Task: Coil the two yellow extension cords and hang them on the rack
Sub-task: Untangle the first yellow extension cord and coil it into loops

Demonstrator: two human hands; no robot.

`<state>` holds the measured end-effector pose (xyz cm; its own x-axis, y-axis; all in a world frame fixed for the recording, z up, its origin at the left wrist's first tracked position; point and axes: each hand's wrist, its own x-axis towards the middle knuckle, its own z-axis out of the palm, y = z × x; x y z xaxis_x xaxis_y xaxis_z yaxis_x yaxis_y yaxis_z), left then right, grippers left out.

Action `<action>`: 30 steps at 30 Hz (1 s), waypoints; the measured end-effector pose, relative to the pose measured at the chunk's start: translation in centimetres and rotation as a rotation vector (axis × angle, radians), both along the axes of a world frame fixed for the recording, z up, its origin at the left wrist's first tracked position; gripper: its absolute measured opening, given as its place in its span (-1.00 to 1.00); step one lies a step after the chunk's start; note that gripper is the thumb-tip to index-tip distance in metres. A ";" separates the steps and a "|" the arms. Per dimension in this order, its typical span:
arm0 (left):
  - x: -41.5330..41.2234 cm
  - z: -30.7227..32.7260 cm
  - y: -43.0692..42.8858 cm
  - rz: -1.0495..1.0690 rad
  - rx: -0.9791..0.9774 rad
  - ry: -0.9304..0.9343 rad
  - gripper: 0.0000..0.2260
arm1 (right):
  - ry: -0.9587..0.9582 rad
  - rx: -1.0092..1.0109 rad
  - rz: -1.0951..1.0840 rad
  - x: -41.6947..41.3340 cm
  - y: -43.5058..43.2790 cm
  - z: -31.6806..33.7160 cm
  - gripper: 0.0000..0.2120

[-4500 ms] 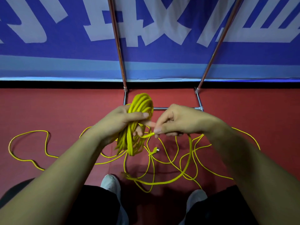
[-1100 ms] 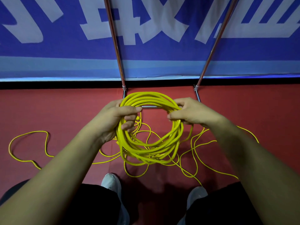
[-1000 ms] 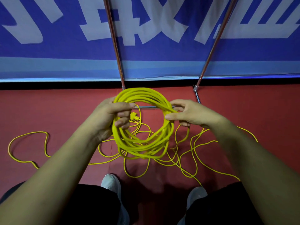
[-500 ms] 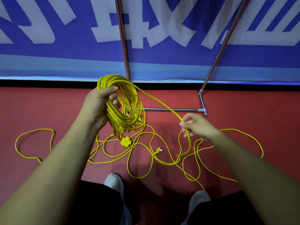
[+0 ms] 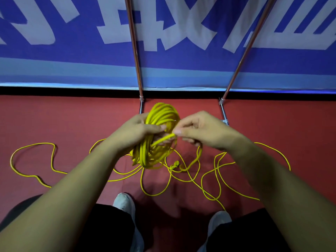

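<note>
The coil (image 5: 160,120) sits bunched in my left hand (image 5: 134,131), long axis running away from me toward the rack (image 5: 141,106) just beyond. My right hand (image 5: 203,130) pinches the free strand (image 5: 164,140) against the coil's right flank (tail trailing to the floor (image 5: 272,124)). Half a second ago the hands were apart, coil higher and leftward; now they meet.

Dim indoor light (edges bowed), foreground dark
</note>
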<state>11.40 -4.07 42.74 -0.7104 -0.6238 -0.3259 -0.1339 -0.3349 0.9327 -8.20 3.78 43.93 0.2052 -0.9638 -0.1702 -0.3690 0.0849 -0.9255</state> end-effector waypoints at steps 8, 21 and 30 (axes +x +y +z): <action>-0.3 0.5 -0.4 0.064 0.153 0.152 -0.79 | 0.209 0.160 0.101 -6.4 -0.2 -3.5 -0.91; 2.0 0.6 -2.8 0.326 -0.038 0.004 -0.92 | -0.299 0.096 -0.322 -6.6 0.5 -1.3 -0.88; 0.5 0.0 -0.8 0.127 -0.065 0.012 -0.69 | -0.002 0.130 0.009 -0.1 1.0 1.3 -0.85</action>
<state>11.90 -4.83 42.74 -0.6281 -0.7284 -0.2739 -0.0826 -0.2876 0.9542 -8.30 4.78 45.25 0.2140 -0.9319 -0.2928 -0.3689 0.2005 -0.9076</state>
